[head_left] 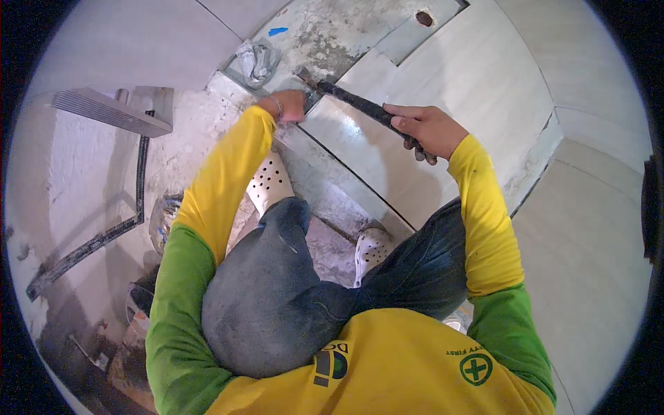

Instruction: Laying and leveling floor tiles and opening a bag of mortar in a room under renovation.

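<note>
**One hammer (360, 104) in the right hand (430, 130), head end close by the left hand (287, 105)**

Across the middle and right, one broad pale floor tile (456, 90), with a dark gap along the left edge. At far left, one black L-shaped square (142, 173); near its upper end, one grey ribbed strip (111, 113).

Over the tile's upper-left part, the hammer, long axis slanting forward and leftward from the right hand, head just beyond and to the right of the left hand. Right hand wrapped round the rear of the handle, thumb on top. Left hand nearer the head, low by the tile's corner; cannot tell how far spread, or whether holding anything.

Below, two white perforated clogs (270, 183). Past the left hand, one crumpled clear plastic bag (257, 63); farther up, one blue scrap (278, 31).
</note>
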Tool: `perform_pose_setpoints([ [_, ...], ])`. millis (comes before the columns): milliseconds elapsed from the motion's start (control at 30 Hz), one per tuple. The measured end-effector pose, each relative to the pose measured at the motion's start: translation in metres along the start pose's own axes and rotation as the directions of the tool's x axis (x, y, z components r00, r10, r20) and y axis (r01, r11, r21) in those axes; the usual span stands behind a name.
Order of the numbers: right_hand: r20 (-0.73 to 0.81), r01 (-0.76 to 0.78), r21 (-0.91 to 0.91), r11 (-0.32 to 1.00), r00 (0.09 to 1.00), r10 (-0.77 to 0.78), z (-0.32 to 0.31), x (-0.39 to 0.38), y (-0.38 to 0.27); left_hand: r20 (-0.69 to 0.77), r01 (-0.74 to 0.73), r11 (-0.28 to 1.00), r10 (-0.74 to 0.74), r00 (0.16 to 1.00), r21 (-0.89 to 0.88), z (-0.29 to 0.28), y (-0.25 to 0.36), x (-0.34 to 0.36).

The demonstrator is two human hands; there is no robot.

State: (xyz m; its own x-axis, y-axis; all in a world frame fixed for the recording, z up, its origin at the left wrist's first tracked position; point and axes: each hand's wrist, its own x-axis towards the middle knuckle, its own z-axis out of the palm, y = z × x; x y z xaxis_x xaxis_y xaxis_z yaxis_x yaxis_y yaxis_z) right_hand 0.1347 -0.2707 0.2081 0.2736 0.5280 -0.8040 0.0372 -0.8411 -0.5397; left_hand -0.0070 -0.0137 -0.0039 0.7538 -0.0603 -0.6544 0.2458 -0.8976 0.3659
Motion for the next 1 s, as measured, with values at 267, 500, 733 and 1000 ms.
perform_pose_setpoints([
  [267,0.012,0.004,-0.017,1.000,1.000,-0.004,0.001,0.001,0.001,0.082,-0.038,0.943,0.069,0.994,-0.330,-0.009,-0.025,0.009],
  [500,0.014,0.015,-0.027,1.000,1.000,-0.015,0.001,0.001,0.003,0.005,-0.169,0.935,0.179,0.984,-0.311,0.002,-0.024,0.019],
  [733,0.009,0.008,-0.031,0.999,1.000,-0.008,0.001,0.001,0.003,0.036,-0.132,0.967,0.143,0.989,-0.218,-0.005,-0.016,0.013],
  [1000,0.010,0.011,-0.026,1.000,1.000,-0.011,0.001,0.001,0.004,-0.076,-0.178,0.968,0.167,0.983,-0.177,0.004,-0.017,0.013],
])
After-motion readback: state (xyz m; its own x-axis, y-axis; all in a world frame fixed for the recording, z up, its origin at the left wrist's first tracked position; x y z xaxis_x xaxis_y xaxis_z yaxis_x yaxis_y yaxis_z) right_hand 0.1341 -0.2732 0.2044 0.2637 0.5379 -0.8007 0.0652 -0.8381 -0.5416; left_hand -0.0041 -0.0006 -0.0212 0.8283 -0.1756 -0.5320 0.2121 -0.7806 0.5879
